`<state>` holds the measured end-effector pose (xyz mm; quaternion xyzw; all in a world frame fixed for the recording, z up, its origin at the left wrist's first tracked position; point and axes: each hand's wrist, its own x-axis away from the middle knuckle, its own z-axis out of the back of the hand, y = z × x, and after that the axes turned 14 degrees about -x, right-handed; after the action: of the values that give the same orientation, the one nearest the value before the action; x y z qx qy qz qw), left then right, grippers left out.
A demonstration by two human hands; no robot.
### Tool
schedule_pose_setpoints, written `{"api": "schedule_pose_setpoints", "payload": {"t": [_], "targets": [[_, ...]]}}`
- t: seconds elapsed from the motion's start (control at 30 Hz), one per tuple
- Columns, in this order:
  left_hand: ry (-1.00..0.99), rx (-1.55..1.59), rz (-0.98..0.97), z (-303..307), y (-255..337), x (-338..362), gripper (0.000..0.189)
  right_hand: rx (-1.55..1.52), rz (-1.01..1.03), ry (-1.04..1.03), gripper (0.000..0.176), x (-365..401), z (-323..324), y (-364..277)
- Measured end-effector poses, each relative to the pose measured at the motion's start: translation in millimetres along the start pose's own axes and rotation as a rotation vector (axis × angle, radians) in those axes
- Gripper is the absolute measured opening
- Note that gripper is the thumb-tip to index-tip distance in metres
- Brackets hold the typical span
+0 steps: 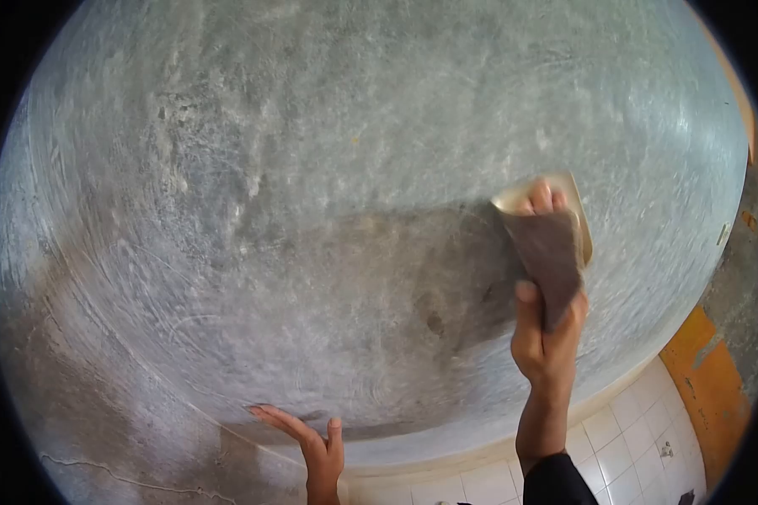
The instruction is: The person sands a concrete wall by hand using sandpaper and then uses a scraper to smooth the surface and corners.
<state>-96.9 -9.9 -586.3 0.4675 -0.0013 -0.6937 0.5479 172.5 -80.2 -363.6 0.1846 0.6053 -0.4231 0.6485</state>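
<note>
with the right grip (552, 295), reaches forward, pinching a bent brown sheet (549, 248) at the grey surface (354, 168); with the left grip (316, 442) spread, points leftward low.

You had moderate, diffuse light, with a pale sheen at the right of the grey surface (354, 168) and a broad, soft-edged shadow (429, 278) left of your right hand (552, 347). Motion blurred the sheet (550, 244) there. Your wide view bowed the tile (625, 431) lines inside black, rounded edges.
</note>
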Motion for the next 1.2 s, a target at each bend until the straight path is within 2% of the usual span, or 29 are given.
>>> {"api": "schedule_pose_setpoints", "payload": {"t": [0.07,0.13,0.2,0.27,0.3,0.33,0.4,0.43,0.47,0.57,0.63,0.67,0.73,0.77,0.83,0.87,0.97,1.03,1.13,1.2], "targets": [[0.016,-0.022,-0.023,-4.5,1.3,-1.8,0.098,-0.026,0.107,-0.206,0.043,-6.5,-10.9,-13.3],[0.026,-0.043,-0.035,-6.3,0.4,-1.4,0.098,0.007,0.32,-0.51,0.044,13.7,-28.2,-13.0],[0.009,-0.029,-0.022,-5.1,-4.6,-1.6,0.1,-0.039,0.196,-0.307,0.041,38.9,-10.1,0.5],[0.027,-0.017,-0.009,-10.9,-2.0,-2.2,0.1,-0.206,0.101,0.055,0.038,31.4,-2.9,11.8],[0.038,-0.029,-0.013,-12.7,-0.9,-4.3,0.1,-0.368,-0.191,0.159,0.042,25.2,7.9,0.7],[0.044,-0.046,-0.022,-12.4,-1.2,-3.4,0.1,-0.183,-0.134,0.05,0.045,12.9,7.1,-0.1],[0.058,-0.046,0.011,-15.4,0.2,-3.5,0.101,-0.017,0.058,-0.217,0.051,0.6,-5.3,-8.2],[0.066,-0.044,0.024,-16.7,1.4,-3.7,0.101,-0.038,0.184,-0.376,0.054,0.3,-14.0,-14.9],[0.052,-0.039,0.024,-16.2,1.3,-2.3,0.102,-0.065,0.202,-0.499,0.052,10.3,-22.8,-18.5],[0.033,-0.01,0.012,-13.4,-2.5,-2.0,0.104,-0.032,0.168,-0.263,0.05,43.9,-2.6,19.9],[0.034,0.023,-0.001,-11.6,-3.1,-1.3,0.105,-0.119,0.097,0.196,0.041,21.0,-4.6,24.1],[0.028,0.007,0.007,-8.3,-3.9,1.0,0.105,-0.052,-0.027,0.105,0.041,9.2,-0.3,10.7],[0.037,-0.005,0.016,-10.5,1.4,-2.4,0.106,0.015,0.02,-0.114,0.044,0.9,-4.5,-1.9],[0.033,0.01,0.028,-10.4,3.7,-3.3,0.106,0.011,0.176,-0.244,0.046,7.1,-11.3,-2.2],[0.027,0.037,0.053,-7.1,6.3,-2.8,0.107,-0.11,0.204,-0.506,0.054,45.2,-29.3,-3.8],[0.012,0.028,0.054,-3.7,6.9,-1.8,0.104,-0.109,0.128,-0.56,0.048,63.4,-24.6,-2.5],[-0.004,0.035,0.056,-1.4,10.5,-2.7,0.1,-0.031,-0.001,-0.192,0.04,82.7,-2.4,15.0],[-0.011,0.05,0.057,-0.1,8.3,-2.3,0.1,-0.007,-0.019,0.207,0.043,60.1,-2.9,23.2],[0.0,0.003,0.061,-3.1,3.8,-1.3,0.101,0.064,0.111,-0.169,0.054,38.0,-8.4,15.5],[-0.002,0.03,0.073,-2.0,5.4,0.0,0.102,0.078,0.079,-0.472,0.07,61.1,-28.8,-9.1]]}}
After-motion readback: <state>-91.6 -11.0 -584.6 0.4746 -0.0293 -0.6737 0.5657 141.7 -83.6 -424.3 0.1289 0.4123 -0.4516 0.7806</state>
